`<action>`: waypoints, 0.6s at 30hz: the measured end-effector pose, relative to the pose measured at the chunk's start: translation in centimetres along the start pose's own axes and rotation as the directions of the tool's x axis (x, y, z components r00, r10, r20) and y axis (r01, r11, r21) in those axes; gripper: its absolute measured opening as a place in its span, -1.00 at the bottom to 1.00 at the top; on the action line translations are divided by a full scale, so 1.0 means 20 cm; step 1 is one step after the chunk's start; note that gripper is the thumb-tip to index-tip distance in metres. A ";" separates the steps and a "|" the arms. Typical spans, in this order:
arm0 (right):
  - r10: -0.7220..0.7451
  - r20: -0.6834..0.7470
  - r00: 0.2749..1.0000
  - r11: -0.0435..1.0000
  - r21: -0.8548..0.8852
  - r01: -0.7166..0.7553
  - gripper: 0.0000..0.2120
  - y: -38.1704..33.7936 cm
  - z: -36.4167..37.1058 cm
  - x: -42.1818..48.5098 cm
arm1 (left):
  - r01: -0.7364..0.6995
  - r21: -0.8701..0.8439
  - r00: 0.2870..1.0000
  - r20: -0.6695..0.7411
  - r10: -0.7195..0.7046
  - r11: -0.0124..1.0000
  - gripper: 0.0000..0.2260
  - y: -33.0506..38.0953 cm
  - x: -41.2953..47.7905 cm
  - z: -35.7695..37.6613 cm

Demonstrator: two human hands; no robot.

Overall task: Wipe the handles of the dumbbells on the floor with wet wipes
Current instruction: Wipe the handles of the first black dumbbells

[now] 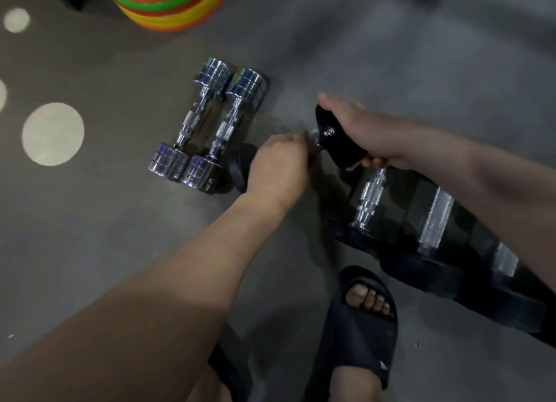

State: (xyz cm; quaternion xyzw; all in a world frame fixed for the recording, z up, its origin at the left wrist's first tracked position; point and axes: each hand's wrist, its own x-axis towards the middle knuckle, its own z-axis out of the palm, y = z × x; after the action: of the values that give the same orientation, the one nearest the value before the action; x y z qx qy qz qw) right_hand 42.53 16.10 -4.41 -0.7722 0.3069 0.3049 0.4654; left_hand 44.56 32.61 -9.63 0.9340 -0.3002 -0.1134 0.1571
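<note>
Two chrome dumbbells (192,122) (225,129) lie side by side on the grey floor, left of my hands. A black dumbbell lies between my hands. My right hand (370,134) grips its far black head (334,140) from above, thumb along the top. My left hand (276,164) curls over the handle, which is almost wholly hidden under the fingers; only a bit of chrome shows by the right head. The near black head (239,170) peeks out left of my left wrist. No wipe can be made out; the hand hides whatever it holds.
A row of black dumbbells with knurled chrome handles (370,197) (436,221) lies at the right under my right forearm. My foot in a dark slipper (361,326) stands at the bottom. A stack of coloured discs (168,7) sits at the top. A pale round floor spot (52,134) is at the left.
</note>
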 end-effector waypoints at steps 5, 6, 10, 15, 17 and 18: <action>0.018 0.057 0.998 1.000 0.021 -0.019 -0.14 0.04 -0.01 -0.01 | 0.032 0.206 0.999 -0.038 -0.025 0.978 -0.94 -0.18 -0.09 0.08; 0.021 0.080 0.997 1.000 0.021 -0.022 -0.14 0.04 -0.02 -0.01 | 0.035 0.226 0.999 -0.028 -0.029 0.974 -0.93 -0.19 -0.08 0.07; 0.000 0.184 0.983 0.999 0.041 -0.008 -0.35 0.04 -0.05 -0.02 | 0.070 0.120 0.970 0.222 -0.096 0.990 -0.79 -0.14 -0.05 -0.04; -0.055 0.186 0.981 0.998 0.039 0.048 -0.29 0.07 -0.04 0.00 | 0.146 -0.057 0.910 0.398 -0.111 0.988 -0.77 -0.14 -0.11 -0.04; -0.024 0.191 0.981 0.998 0.066 0.011 -0.38 0.07 -0.03 0.01 | 0.134 -0.063 0.924 0.370 -0.101 0.989 -0.76 -0.15 -0.13 -0.03; -0.009 0.206 0.979 0.998 0.063 -0.004 -0.42 0.06 -0.03 0.02 | 0.123 -0.075 0.932 0.351 -0.090 0.990 -0.76 -0.17 -0.14 -0.02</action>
State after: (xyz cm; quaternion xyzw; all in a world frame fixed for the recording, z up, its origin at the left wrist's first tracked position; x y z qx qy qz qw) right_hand 41.88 14.98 -5.11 -0.7217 0.2657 0.3727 0.5193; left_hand 44.23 36.89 -10.17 0.9057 -0.2664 -0.2987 0.1398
